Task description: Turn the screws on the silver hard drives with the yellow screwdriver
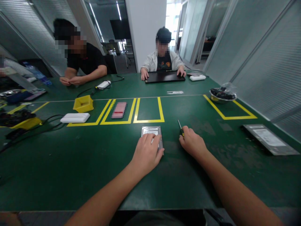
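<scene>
A silver hard drive point(150, 129) with a white label lies flat on the green table in front of me. My left hand point(148, 150) rests over its near part, fingers curled across the top and thumb along the right edge. The hand hides much of the drive. To the right, my right hand point(191, 141) is closed round a screwdriver point(180, 126). Its thin metal shaft points away from me and slightly left, apart from the drive. Most of its black and yellow handle is hidden in the fist.
Yellow tape outlines point(149, 121) mark the table; a pixelated pink item point(119, 110) lies inside one. At left are a yellow bin point(83, 103) and a white power strip point(75, 118). A metal bowl point(223, 94) and a flat silver package point(265, 138) are right. Two people sit opposite, one touching a black panel point(165, 77).
</scene>
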Motion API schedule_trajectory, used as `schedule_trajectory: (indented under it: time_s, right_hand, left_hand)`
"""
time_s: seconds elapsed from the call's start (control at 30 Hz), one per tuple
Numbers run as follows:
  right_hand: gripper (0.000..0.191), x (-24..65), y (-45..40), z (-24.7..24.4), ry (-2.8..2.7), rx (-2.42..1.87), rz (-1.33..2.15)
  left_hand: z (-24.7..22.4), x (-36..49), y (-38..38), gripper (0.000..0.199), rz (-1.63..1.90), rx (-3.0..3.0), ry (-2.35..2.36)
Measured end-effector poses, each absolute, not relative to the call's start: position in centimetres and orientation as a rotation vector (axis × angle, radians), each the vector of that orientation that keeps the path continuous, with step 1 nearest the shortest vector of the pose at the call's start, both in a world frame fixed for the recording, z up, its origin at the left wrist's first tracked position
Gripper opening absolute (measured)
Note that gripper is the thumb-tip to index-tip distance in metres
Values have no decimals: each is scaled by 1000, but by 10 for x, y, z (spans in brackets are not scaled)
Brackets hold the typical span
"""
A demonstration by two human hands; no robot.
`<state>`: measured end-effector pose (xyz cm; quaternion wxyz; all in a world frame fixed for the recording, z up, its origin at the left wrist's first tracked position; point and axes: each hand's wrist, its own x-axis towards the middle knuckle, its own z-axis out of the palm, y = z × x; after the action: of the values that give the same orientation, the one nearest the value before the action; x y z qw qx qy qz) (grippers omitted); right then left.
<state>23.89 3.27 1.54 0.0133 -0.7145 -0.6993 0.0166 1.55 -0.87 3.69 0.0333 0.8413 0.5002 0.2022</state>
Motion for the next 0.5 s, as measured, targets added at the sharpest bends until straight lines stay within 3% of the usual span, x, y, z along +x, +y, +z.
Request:
schedule_trajectory:
  time_s: [0.23,0.5]
  right_hand:
    - [45,242,30,13,-2191,-2180,40]
    - [58,245,29,12,-2207,-2124,20]
  left_hand:
    - [44,18,11,71,506,2523,1704]
    - [41,38,34,83,321,2427,1785]
